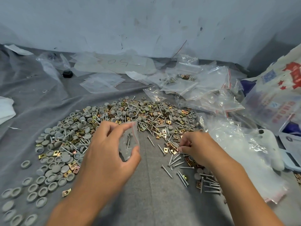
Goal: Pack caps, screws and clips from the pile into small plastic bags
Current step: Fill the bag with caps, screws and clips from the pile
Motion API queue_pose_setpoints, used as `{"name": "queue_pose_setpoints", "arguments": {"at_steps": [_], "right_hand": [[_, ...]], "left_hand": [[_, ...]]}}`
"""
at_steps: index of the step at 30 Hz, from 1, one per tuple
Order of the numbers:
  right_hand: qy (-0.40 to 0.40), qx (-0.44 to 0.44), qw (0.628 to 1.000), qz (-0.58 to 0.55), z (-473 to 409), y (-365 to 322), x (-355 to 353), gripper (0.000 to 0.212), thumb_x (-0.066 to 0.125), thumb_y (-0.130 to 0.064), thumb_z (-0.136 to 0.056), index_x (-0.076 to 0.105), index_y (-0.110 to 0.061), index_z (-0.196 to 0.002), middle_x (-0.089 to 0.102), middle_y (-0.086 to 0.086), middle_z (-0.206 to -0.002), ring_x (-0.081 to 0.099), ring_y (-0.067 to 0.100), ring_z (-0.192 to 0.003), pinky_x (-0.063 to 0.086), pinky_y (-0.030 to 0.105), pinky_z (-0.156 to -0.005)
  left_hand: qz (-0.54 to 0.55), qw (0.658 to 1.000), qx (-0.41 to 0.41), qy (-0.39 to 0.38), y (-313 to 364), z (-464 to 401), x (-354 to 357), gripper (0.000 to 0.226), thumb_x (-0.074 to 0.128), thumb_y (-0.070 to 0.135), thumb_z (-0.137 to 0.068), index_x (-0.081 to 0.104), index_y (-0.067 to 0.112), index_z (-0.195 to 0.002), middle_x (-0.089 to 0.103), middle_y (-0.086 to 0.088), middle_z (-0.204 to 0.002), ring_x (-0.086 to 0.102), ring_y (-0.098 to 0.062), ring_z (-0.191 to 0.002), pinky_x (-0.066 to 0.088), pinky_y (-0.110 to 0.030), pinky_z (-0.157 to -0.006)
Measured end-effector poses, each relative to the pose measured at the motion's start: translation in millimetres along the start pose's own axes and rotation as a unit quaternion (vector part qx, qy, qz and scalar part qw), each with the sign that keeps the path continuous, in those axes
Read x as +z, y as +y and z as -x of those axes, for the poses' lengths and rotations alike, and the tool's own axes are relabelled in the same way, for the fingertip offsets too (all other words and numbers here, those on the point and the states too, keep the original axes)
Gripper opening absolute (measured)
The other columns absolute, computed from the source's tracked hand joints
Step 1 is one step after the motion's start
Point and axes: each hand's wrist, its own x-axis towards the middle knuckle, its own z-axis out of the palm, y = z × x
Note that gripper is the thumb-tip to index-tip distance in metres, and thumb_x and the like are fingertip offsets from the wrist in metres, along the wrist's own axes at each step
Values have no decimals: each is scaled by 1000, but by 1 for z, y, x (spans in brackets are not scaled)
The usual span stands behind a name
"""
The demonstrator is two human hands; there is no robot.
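My left hand (pixel 104 150) holds a small clear plastic bag (pixel 129 142) upright between thumb and curled fingers, above a bare strip of grey cloth (pixel 146 193) that runs toward me between the heaps. My right hand (pixel 197 147) pinches at brass-coloured square clips (pixel 171 146) and thin silver screws (pixel 175 161) just right of that strip. The pile (pixel 123 115) curves around behind both hands: round matte grey caps (pixel 53 170) thickest on the left, spilling to the near left edge. Crinkled glossy bags (pixel 203 85) crowd the far right, beneath the scuffed wall (pixel 146 22).
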Motion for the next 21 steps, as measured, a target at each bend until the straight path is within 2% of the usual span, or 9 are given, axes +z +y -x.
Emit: {"name": "queue_pose_setpoints", "arguments": {"at_steps": [5,9,12,17,21], "right_hand": [[36,-4,999,20,1,0,4,13,66,-29,-96,57,-33,-89,60,-9,-97,58,16,-93,54,40,-83],[14,-40,999,19,3,-4,2,6,73,-36,-91,69,-36,-95,59,-11,-102,57,13,-94,52,35,-78],[11,-46,999,24,2,-8,2,8,74,-35,-90,72,-37,-97,62,-13,-97,59,12,-92,53,33,-78],[0,-58,998,29,-1,-6,6,10,68,-30,-96,64,-34,-87,61,-13,-98,58,11,-91,54,37,-85],[23,-64,997,-37,1,-1,3,10,60,-27,-101,57,-33,-93,64,-12,-97,59,7,-85,50,30,-73]], "left_hand": [[-2,1000,1,-3,0,0,0,56,64,44,-81,56,33,-136,38,28,-102,48,3,-94,36,-15,-72],[-6,1000,3,-3,1,0,-1,54,65,43,-82,56,35,-134,39,26,-102,47,3,-94,36,-15,-73],[-8,1000,4,-2,1,1,0,54,66,42,-82,55,36,-134,39,25,-101,47,3,-92,35,-15,-74],[-9,1000,3,-5,1,1,0,53,65,42,-83,55,34,-135,39,24,-101,46,4,-92,35,-16,-74],[-10,1000,3,-4,2,1,-1,55,65,42,-83,54,36,-137,39,23,-99,46,3,-90,35,-16,-72]]}}
